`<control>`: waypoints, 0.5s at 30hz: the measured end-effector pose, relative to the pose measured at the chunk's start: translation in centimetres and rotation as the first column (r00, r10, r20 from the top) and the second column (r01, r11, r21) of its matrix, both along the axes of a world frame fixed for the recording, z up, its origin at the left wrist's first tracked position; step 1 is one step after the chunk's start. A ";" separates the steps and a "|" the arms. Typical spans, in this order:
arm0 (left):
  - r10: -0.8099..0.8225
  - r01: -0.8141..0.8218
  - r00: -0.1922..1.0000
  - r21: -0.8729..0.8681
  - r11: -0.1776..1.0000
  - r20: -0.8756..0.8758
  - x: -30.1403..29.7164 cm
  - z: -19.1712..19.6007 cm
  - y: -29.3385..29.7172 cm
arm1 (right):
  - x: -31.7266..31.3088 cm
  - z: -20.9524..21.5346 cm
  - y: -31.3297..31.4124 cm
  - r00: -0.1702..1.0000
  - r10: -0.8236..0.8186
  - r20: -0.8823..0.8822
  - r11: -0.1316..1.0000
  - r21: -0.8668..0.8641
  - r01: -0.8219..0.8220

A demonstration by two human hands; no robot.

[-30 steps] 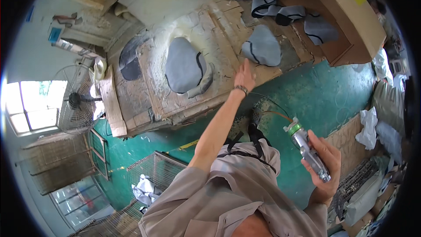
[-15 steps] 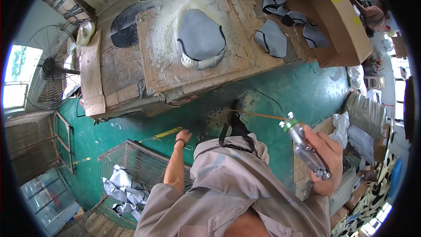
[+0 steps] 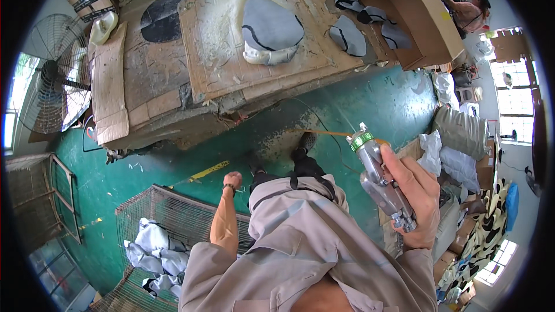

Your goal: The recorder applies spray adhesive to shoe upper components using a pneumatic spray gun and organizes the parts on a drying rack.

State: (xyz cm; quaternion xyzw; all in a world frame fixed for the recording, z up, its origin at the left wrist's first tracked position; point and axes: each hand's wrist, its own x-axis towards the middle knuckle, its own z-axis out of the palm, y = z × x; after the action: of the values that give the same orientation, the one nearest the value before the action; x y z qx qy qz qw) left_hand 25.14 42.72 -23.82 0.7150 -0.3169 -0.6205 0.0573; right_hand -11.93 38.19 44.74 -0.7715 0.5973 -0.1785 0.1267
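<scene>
A metal spray gun point(image 3: 381, 182) with a green ring near its nozzle is gripped in my right hand point(image 3: 413, 196), nozzle pointing away toward the bench. A thin orange hose shows behind it. My left hand point(image 3: 232, 180) hangs low over the floor beside my body, fingers curled in, with nothing visible in it. On the bench point(image 3: 156, 86), a grey fabric cover point(image 3: 272, 17) with black edging lies over a cream padded form point(image 3: 269, 56), standing on residue-streaked cardboard. Neither hand touches it.
To its right lie several grey pieces point(image 3: 348, 36) beside an open carton point(image 3: 442, 40). A wire rack point(image 3: 185, 205) at lower left holds a grey fabric pile point(image 3: 153, 248). A fan point(image 3: 52, 75) stands far left. Sacks point(image 3: 459, 164) line the right; another person point(image 3: 468, 13) is far right.
My right hand with the spray gun has shifted slightly left and nearer the bench. The fabric cover now sits differently on its form, showing more of the cream front. The view has turned a little.
</scene>
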 end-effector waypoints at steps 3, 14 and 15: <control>0.026 -0.025 0.999 0.012 1.000 -0.030 -2.0 2.2 -2.1 | -0.3 0.3 1.8 0.996 0.093 0.015 0.994 0.055 -0.093; 0.105 -0.108 0.993 0.058 0.992 0.050 -7.7 5.7 0.6 | -13.6 -3.0 6.7 0.957 0.016 0.288 0.991 0.124 -0.054; 0.139 -0.143 0.989 0.084 0.986 0.044 -8.7 6.2 1.0 | -15.4 -3.5 7.0 0.954 -0.023 0.300 0.992 0.126 -0.015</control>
State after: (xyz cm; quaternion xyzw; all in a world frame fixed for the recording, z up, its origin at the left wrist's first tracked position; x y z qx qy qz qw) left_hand 16.40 43.71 -17.67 0.7490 -0.2393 -0.6145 0.0639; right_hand -27.33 45.22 41.22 -0.7246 0.5828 -0.2555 0.2647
